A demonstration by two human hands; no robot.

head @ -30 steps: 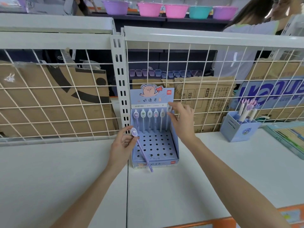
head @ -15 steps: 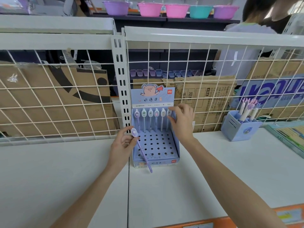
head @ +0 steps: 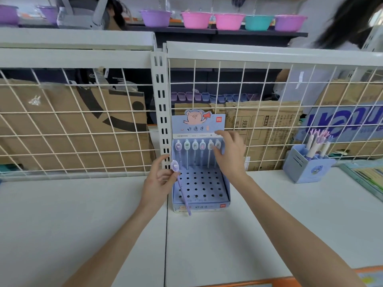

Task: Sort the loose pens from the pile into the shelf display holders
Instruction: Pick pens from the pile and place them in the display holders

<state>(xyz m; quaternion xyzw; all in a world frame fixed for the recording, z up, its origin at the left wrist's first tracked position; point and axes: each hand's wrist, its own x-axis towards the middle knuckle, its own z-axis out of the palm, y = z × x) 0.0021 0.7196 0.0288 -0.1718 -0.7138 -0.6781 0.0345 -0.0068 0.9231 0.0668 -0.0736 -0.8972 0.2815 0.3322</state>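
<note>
Since the earlier frame the right hand (head: 229, 156) has drawn slightly back from the row of pens (head: 195, 146) at the back of the holder (head: 226, 189), its fingers now spread loosely and holding nothing, fingertips just beside the two rightmost pen tops.

Head view: at frame centre the blue holder stands on the white counter (head: 83, 214) against the wire grid (head: 72, 121). Six pens stand upright in its rear holes; the front rows of holes are unfilled. Left of the holder, the left hand (head: 159, 181) pinches a purple pen (head: 182, 189) just below its oval top, the barrel slanting down to the right across the holder's left front corner, tip over the counter. At right of the frame, a blue cup (head: 304, 168) holds several more pens. Coloured bowls (head: 228, 20) line the upper shelf.
</note>
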